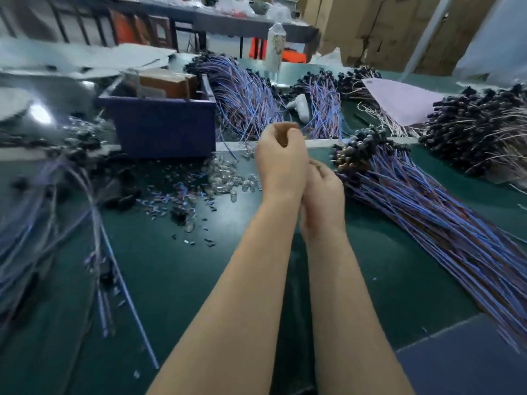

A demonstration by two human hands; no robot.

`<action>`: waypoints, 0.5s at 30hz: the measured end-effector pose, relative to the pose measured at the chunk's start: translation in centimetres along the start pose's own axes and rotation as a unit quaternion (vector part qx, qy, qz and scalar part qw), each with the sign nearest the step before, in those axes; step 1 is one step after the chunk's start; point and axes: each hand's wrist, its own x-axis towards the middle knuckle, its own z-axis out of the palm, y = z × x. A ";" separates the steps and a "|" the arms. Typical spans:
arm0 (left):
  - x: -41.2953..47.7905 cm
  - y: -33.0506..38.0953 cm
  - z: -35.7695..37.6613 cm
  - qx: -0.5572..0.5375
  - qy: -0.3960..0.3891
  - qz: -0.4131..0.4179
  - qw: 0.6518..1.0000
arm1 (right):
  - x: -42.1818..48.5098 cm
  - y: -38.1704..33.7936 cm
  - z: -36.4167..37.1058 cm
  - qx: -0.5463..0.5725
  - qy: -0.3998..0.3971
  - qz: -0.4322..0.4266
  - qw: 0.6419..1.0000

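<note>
My left hand [281, 161] is raised over the green table [171, 280] with its fingers curled inward. My right hand [322, 192] sits just below and right of it, touching the left wrist, fingers also curled. Whatever lies between the fingers is hidden from view. A pile of small clear bulbs [228, 178] lies just left of the hands. A long bundle of blue and purple wires with black sockets [413, 212] stretches along the table to the right of the hands.
A dark blue bin [162, 124] stands behind the bulbs. Loose wires [57, 223] and small scattered pieces [176, 201] lie at the left. More wire bundles [245, 95] [479, 124], a pink sheet [399, 101] and a bottle [275, 44] sit at the back.
</note>
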 end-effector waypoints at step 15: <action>3.4 2.9 -24.0 -0.111 0.364 -0.029 0.925 | -9.8 8.5 19.1 -0.604 -0.336 -0.155 0.706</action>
